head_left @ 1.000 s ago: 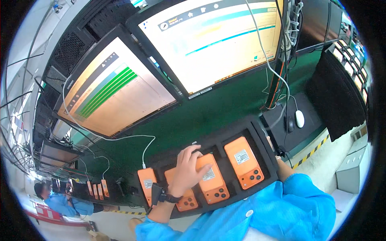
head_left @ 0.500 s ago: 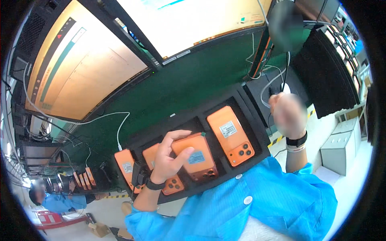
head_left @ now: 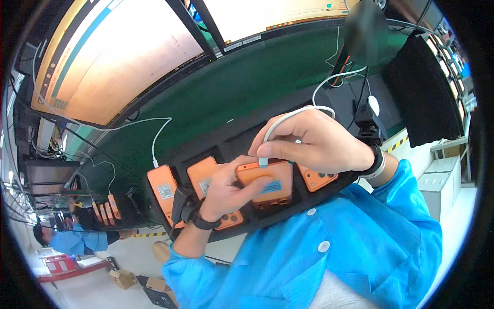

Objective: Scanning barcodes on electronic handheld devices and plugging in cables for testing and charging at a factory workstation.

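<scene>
Right hand brought left since earlier frame, slim white cable pinched by its plug | orange rectangular phone grasped in left hand, over black slotted tray | plug should be kept square to phone's far edge

Between the tray and the monitors, green table is lying open; a white cable is barring the tray's far left corner, while the right hand and a looping cable are crowding its right end.
</scene>
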{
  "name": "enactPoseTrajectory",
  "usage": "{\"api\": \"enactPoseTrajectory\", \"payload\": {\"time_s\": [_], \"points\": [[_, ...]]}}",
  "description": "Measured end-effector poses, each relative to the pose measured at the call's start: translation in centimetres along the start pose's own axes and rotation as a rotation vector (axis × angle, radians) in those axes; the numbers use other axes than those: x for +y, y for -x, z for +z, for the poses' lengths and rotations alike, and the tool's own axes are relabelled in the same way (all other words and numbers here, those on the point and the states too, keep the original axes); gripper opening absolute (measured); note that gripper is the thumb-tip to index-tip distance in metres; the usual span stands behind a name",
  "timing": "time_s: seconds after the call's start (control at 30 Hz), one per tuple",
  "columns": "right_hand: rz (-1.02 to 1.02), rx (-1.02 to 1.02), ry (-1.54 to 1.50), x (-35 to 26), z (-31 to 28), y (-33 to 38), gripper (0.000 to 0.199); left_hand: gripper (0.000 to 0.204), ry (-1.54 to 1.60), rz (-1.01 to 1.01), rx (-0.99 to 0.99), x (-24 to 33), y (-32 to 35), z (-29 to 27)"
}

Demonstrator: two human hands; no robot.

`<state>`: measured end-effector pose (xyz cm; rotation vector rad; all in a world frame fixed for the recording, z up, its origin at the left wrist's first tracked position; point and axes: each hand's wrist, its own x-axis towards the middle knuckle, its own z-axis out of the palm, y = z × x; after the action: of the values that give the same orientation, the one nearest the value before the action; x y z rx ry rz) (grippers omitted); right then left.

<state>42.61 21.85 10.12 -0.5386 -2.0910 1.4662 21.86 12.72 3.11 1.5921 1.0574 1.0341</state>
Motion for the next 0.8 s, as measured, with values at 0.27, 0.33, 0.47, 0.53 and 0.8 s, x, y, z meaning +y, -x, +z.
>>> {"api": "enactPoseTrajectory", "payload": {"time_s": [0.27, 0.33, 0.47, 0.53, 0.8], "points": [[-0.048, -0.019, 0.171, -0.3, 0.0, -0.7, 0.025, 0.033, -0.066, 0.059, 0.015, 0.0, 0.1, -0.2], [-0.066, -0.027, 0.200, -0.5, 0.1, -0.8, 0.025, 0.033, -0.056, 0.048, 0.010, -0.4, 0.1, -0.3], [-0.072, -0.004, 0.273, -0.5, 0.7, -0.7, 0.026, 0.030, -0.026, 0.109, -0.005, -0.3, -0.2, -0.5], [-0.041, -0.011, 0.259, -0.5, 0.6, -0.9, 0.026, 0.029, -0.127, 0.131, 0.015, 0.8, -0.4, -0.9], [0.155, 0.013, 0.178, 4.6, 1.4, -4.7, 0.033, 0.036, -0.421, -0.109, 0.094, 2.4, 3.2, -7.6]]}}
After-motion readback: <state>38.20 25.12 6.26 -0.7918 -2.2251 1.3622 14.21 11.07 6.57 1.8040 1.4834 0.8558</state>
